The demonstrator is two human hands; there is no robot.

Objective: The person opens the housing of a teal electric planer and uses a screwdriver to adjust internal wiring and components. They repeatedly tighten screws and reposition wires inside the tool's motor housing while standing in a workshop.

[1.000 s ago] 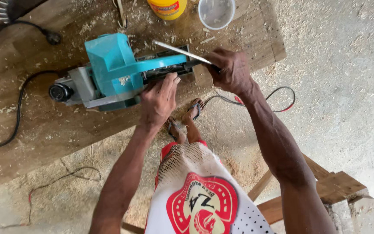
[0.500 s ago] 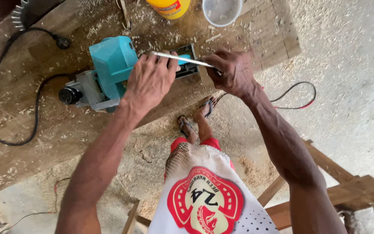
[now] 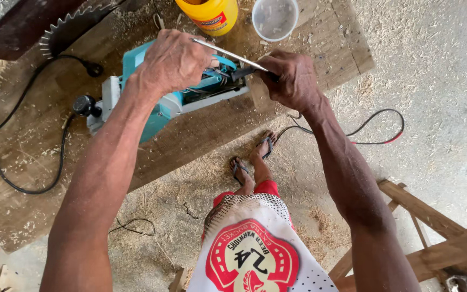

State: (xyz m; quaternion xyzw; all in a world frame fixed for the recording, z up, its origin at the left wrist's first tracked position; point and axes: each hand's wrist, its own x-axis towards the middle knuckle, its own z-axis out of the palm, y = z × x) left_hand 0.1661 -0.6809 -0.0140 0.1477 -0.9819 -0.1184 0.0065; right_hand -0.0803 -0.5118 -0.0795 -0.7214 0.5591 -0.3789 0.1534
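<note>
The person stands at the near edge of the sawdust-strewn wooden surface (image 3: 201, 135), on which the teal power planer (image 3: 163, 100) lies tipped on its side. The left hand (image 3: 171, 62) presses down on the planer's body with fingers curled over it, and the right hand (image 3: 293, 81) is clenched around the handle of a thin metal tool (image 3: 228, 54) whose tip, probably seated at the blade drum, is hidden by the knuckles. Firm downward pressure and a straight shaft would keep the tool from slipping; beyond stand a yellow container (image 3: 209, 15) and a clear cup (image 3: 274, 17).
</note>
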